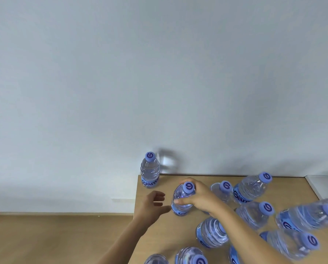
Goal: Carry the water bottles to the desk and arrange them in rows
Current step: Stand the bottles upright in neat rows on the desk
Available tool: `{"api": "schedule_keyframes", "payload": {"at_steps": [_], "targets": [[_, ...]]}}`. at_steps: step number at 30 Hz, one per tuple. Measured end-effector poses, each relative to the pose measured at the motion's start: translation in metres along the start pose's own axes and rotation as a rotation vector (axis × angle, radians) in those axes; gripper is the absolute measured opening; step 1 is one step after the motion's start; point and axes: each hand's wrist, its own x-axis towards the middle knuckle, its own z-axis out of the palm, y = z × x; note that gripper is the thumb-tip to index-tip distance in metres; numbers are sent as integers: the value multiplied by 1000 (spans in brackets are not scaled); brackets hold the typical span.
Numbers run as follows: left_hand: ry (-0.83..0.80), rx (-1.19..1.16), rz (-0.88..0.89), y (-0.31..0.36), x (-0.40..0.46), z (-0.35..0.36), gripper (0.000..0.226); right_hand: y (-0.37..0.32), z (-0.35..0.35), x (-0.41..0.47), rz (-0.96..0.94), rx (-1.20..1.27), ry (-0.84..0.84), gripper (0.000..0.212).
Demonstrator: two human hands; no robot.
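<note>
My right hand (199,197) grips a bottle (182,201) near the tabletop (159,231) edge, left hand (151,204) open beside it; a careless nudge could tip it off.

Wooden desk (182,235) under upright water bottles (251,188)

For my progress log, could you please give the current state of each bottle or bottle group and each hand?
Corner bottle: upright, capped, standing alone at the desk's far left corner.
Held bottle: upright, capped, gripped.
Other bottles: capped, clustered loosely, not in rows.
Right hand: gripping the held bottle.
Left hand: open, beside it.
</note>
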Motion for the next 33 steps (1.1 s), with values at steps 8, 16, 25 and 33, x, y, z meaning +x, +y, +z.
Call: {"api": "schedule_keyframes", "payload": {"at_steps": [8,16,25,33], "targets": [[-147,4,77,14,-12,3,66,-12,-9,-4,-131,158,4,21],[-233,-75,403,92,-49,4,47,-94,-65,-28,-329,299,-41,26],[-22,-203,579,165,-83,14,31,-153,-64,-59,-450,512,307,39],[-10,-199,592,181,-105,19,44,-170,-75,-71,-568,522,307,27]]}}
